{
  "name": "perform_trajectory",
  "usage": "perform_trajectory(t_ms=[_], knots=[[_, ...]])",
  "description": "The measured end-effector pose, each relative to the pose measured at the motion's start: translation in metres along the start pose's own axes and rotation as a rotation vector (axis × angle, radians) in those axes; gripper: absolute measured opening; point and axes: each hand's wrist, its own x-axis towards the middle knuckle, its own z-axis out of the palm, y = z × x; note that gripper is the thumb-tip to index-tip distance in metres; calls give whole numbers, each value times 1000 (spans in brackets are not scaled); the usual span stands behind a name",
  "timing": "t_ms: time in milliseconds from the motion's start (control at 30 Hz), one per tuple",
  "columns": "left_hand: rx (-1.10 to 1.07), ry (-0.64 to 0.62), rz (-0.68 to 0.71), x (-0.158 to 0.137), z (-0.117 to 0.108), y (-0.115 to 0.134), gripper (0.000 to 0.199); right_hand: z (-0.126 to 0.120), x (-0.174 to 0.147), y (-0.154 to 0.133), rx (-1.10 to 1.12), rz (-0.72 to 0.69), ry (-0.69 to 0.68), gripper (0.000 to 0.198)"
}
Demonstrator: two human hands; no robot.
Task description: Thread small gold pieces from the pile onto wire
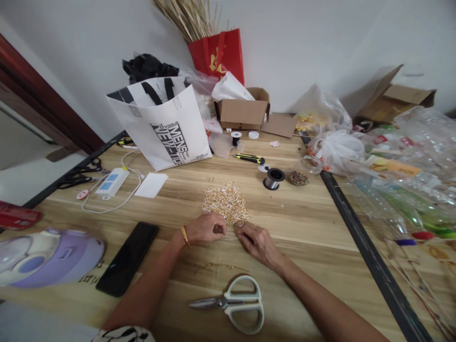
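Observation:
A heap of small gold and clear beads [225, 202] lies on the wooden table just beyond my hands. My left hand [207, 228] is at the heap's near left edge, its thumb and fingers pinched together. Opposite it, my right hand [257, 241] rests low at the near right edge with its fingers curled in. Between the fingertips runs a faint, thin beaded strand [230, 239]; how each hand holds it is too small to make out. Nearer to me lie a gold chain-like piece [221, 266] and scissors with white handles [245, 304].
A black phone [127, 259] and a purple-and-white bottle [60, 259] lie left. Beyond the heap are a wire spool [274, 178], a jar of beads [301, 173], a box cutter [248, 158] and a white bag [167, 128]. Plastic bottles [402, 180] crowd the right.

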Motion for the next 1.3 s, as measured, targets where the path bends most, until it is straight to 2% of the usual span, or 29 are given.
perform_trajectory(t_ms=[167, 400, 667, 833, 967, 1133, 1300], knots=[[-313, 89, -55, -1, -8, -5, 8, 0, 0, 0, 20, 4, 1, 13], [-647, 123, -189, 0, 1, -16, 19, -1, 0, -1, 45, 1, 7, 13], [-823, 133, -223, 2, 4, -19, 24, -1, 0, -1, 52, 15, 2, 12], [-891, 78, -266, 3, 7, -21, 29, -2, 1, -2, 51, 6, 9, 14], [-802, 3, -248, 5, 13, -16, 23, -1, 1, -1, 43, -3, 15, 14], [-349, -58, -149, 6, 22, 4, 5, 2, 0, 1, 22, -2, 27, 13], [-15, -147, -56, 7, 29, 20, 9, 2, 0, 1, 27, 11, 14, 14]])
